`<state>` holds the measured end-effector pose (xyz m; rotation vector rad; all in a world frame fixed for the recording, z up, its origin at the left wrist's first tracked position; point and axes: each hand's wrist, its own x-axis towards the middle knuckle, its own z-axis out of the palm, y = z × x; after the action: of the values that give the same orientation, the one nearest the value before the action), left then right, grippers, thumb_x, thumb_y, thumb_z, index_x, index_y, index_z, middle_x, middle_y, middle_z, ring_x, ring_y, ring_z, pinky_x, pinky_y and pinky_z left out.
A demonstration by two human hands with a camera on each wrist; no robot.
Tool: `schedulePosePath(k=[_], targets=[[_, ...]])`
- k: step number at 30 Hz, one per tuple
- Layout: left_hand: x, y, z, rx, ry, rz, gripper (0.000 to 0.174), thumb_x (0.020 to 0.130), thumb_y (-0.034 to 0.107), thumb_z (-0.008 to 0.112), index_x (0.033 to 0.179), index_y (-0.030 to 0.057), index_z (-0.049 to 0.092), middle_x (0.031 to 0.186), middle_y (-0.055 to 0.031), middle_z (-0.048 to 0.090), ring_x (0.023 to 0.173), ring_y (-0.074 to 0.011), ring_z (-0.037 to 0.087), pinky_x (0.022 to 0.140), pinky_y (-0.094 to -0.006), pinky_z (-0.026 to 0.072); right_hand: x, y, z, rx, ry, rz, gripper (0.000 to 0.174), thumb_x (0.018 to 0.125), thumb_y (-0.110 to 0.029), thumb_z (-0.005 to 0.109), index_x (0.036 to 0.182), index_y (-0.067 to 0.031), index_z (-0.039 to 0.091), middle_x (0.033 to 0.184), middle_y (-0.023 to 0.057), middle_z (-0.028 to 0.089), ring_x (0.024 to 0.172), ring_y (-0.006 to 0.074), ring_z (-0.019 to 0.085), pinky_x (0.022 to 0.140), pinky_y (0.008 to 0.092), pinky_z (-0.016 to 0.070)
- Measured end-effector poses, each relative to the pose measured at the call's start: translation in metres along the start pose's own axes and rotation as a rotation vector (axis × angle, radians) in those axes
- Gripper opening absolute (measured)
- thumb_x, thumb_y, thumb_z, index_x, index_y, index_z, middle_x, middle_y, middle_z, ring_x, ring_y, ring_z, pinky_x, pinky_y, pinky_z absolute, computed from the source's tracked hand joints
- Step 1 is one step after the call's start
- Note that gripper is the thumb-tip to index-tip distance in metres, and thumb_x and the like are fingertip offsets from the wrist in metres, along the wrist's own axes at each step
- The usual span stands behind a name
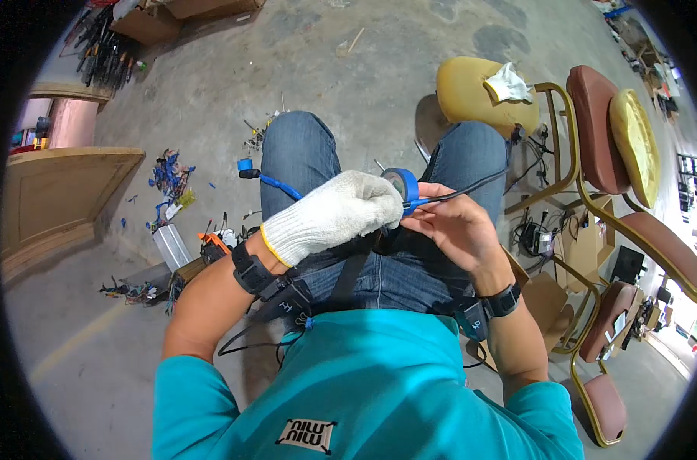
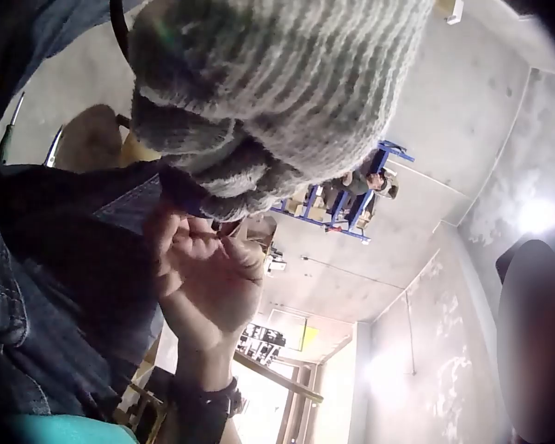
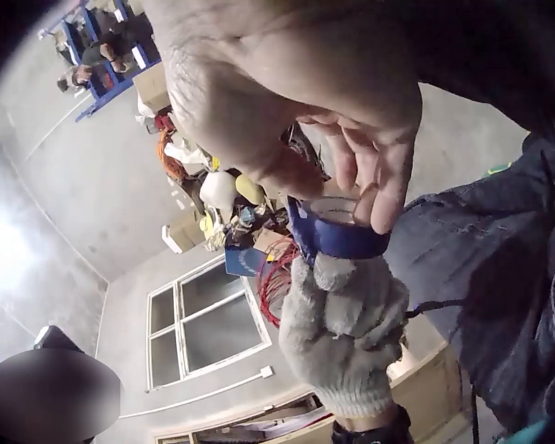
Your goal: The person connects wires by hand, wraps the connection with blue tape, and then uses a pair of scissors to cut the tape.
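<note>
Logging from remote: the left hand in a white knitted glove [image 1: 333,213] pinches a thin, partly blue-wrapped black cable [image 1: 471,188]; the bare right hand [image 1: 462,228] clamps a blue adhesive-tape roll [image 1: 411,184], above and between the knees of blue denim jeans [image 1: 298,142]. Risks, I judge: glove fibres snagging on adhesive; slack tension loosening the wrap. Black wrist module [image 1: 288,300]: marks illegible to me. Teal shirt [image 1: 364,368] patch: inverted, apparently "MIU MIU".

Head camera looks down over lap [image 1: 400,280]; wrist cameras sit close, tilted, facing far walls [image 3: 134,227]; all three share left hand [image 1: 334,215], right hand [image 1: 459,228].
</note>
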<state>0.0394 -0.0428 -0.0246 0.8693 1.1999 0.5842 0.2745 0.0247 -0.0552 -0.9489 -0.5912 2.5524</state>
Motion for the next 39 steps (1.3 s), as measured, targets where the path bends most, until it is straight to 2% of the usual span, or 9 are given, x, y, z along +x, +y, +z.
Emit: schedulePosePath(k=[3,11,16,27,29,31,33,37,39], targets=[[0.001,-0.004,0.005,0.040,-0.031,0.012,0.026,0.099,0.029,0.063,0.090,0.0061,0.071,0.074,0.0044,0.059,0.064,-0.0054,0.050,0.057,-0.0235,0.0394,-0.004,0.003,0.007,0.081,-0.013,-0.046,0.044,0.103,-0.028,0.056,0.133,0.0034,0.060,0.117,0.0153,0.071,0.115,0.0245,0.065,0.105,0.0406,0.0503],[0.003,0.001,0.013,0.167,-0.025,0.039,0.025,0.098,0.025,0.063,0.089,0.0026,0.069,0.076,0.0017,0.062,0.069,-0.0083,0.053,0.063,-0.0265,0.0439,0.005,0.008,0.018,0.209,-0.007,-0.180,0.057,0.107,-0.049,0.051,0.122,0.0033,0.067,0.107,0.0102,0.074,0.097,0.0196,0.064,0.094,0.0364,0.0484],[0.018,-0.018,0.024,0.243,0.037,0.143,0.025,0.097,0.023,0.062,0.090,-0.0003,0.067,0.080,-0.0017,0.064,0.077,-0.0116,0.058,0.073,-0.0302,0.0481,0.018,0.013,0.003,0.283,0.025,-0.229,0.049,0.104,-0.046,0.060,0.111,0.0019,0.070,0.099,0.0082,0.072,0.089,0.0160,0.063,0.087,0.0324,0.0505],[0.019,-0.008,0.024,0.097,0.147,0.130,0.029,0.094,0.017,0.064,0.119,0.0016,0.060,0.083,-0.0013,0.060,0.071,-0.0101,0.055,0.065,-0.0289,0.0475,0.006,0.008,0.025,0.123,0.348,-0.236,0.035,0.104,-0.041,0.062,0.111,-0.0070,0.068,0.106,0.0060,0.069,0.092,0.0140,0.063,0.085,0.0319,0.0505],[0.018,-0.009,0.022,0.127,0.175,0.141,0.029,0.095,0.016,0.063,0.120,0.0016,0.060,0.083,-0.0014,0.061,0.071,-0.0099,0.055,0.065,-0.0288,0.0476,-0.004,0.010,0.014,-0.017,0.323,-0.123,0.038,0.104,-0.047,0.060,0.110,-0.0091,0.064,0.113,0.0051,0.067,0.098,0.0147,0.062,0.086,0.0319,0.0492],[0.019,-0.014,0.020,0.183,0.192,0.165,0.034,0.096,0.016,0.061,0.126,0.0011,0.059,0.087,-0.0030,0.064,0.076,-0.0107,0.058,0.070,-0.0292,0.0502,-0.019,0.001,0.014,-0.127,0.397,-0.084,0.038,0.104,-0.045,0.060,0.099,-0.0080,0.065,0.099,0.0041,0.069,0.087,0.0132,0.062,0.076,0.0298,0.0494],[0.026,-0.022,0.015,0.211,0.187,0.186,0.037,0.097,0.017,0.061,0.130,0.0005,0.058,0.090,-0.0042,0.066,0.079,-0.0116,0.059,0.074,-0.0297,0.0510,-0.035,-0.016,0.005,-1.017,0.536,-0.112,0.037,0.104,-0.040,0.063,0.089,-0.0063,0.065,0.082,0.0021,0.068,0.072,0.0110,0.060,0.065,0.0285,0.0478],[0.022,-0.011,0.022,0.280,0.195,0.145,0.042,0.099,0.019,0.061,0.136,-0.0001,0.057,0.098,-0.0068,0.070,0.089,-0.0134,0.062,0.083,-0.0306,0.0518,-0.014,-0.022,0.032,-1.210,0.569,-0.887,0.040,0.103,-0.035,0.065,0.086,0.0008,0.065,0.069,0.0044,0.061,0.062,0.0145,0.053,0.058,0.0321,0.0435],[0.017,-0.001,0.023,0.328,0.164,0.111,0.044,0.099,0.023,0.062,0.137,0.0020,0.056,0.098,-0.0118,0.072,0.088,-0.0205,0.068,0.081,-0.0339,0.0525,-0.002,-0.033,0.037,-1.359,0.542,-0.757,0.044,0.103,-0.039,0.064,0.084,0.0012,0.065,0.067,0.0051,0.060,0.061,0.0159,0.051,0.058,0.0329,0.0428]])
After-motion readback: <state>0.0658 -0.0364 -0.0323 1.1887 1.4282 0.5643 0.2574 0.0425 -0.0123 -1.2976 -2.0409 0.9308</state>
